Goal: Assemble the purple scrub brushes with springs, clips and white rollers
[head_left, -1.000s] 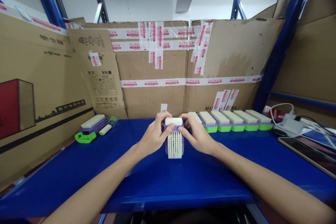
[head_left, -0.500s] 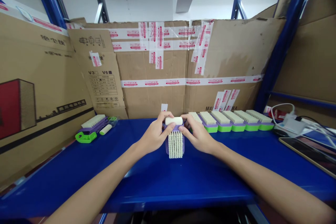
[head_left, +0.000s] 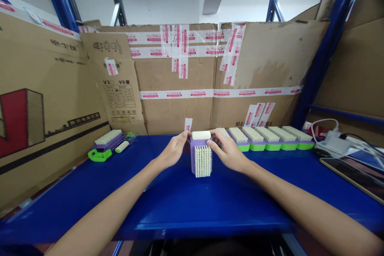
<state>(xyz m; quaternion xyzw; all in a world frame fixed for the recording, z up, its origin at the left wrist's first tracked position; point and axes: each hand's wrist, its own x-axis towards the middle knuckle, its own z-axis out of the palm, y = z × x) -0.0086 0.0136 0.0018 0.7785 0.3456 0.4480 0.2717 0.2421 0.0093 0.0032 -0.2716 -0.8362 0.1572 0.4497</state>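
A scrubbing brush with a purple body and cream bristles (head_left: 203, 162) is held upright over the middle of the blue shelf, bristles facing me. Across its top lies a cream roller (head_left: 201, 135). My right hand (head_left: 230, 153) grips the brush's right side, thumb on the purple front and fingers partly hidden behind. At the upper left corner, beside the roller's end, my left hand (head_left: 175, 149) is closed with thumb and forefinger pressed to the edge; its other fingertips are hidden.
Along the back right stands a row of several brushes (head_left: 256, 138) with green bases. At the left lie a purple brush piece (head_left: 108, 139), a green handle part (head_left: 100, 155) and another cream roller (head_left: 122, 147). A phone (head_left: 354, 174) and cables sit at right; cardboard (head_left: 177, 114) walls the back.
My left thumb has moved off the roller's front to the brush's left edge. The roller now sits higher, and more of the purple body below it shows.
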